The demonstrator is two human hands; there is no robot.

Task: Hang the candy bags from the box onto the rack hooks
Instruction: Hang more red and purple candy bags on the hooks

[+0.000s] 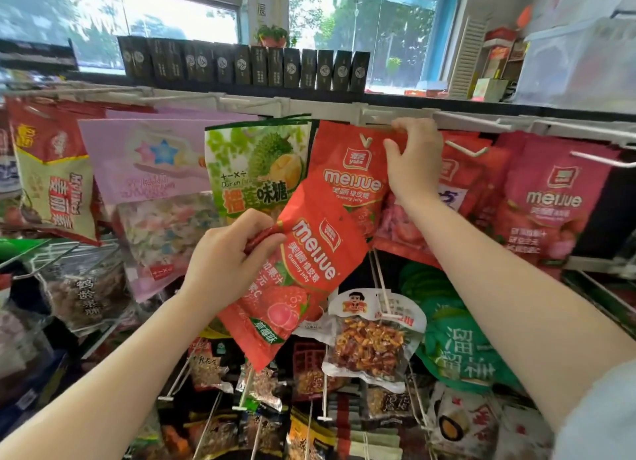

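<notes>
While my right hand (pixel 414 160) is reaching up to the top rail of the rack (pixel 275 103), its fingers are pinching the upper edge of a red meijue gummy bag (pixel 347 181) that is hanging at a white hook (pixel 377 115). I cannot tell whether the bag's hole is fully seated on the hook, since my fingers are covering that spot. My left hand (pixel 227 256) is closing around the top corner of a second red meijue bag (pixel 292 287), holding it tilted, its lower end pointing down and to the left, in front of the lower rows. This bag is overlapping the bottom of the hanging one and is clear of any hook. Its clear window is showing pink gummy pieces inside.

Just left of the hanging bag, a green durian candy bag (pixel 258 170) is hanging from the same rail, and beyond it a pink bag with star-shaped sweets (pixel 161 191) is showing its pastel pieces through the clear lower half. To the right, more pink meijue bags (pixel 550 198) are hanging behind a bare hook (pixel 602 160). Below my right forearm, a clear packet of reddish-brown snack pieces (pixel 371 339) is dangling on a lower peg, beside green bags (pixel 461 342). Dark boxes (pixel 241 65) are standing in a row on the shelf above the rail. The box the bags come from is out of view.
</notes>
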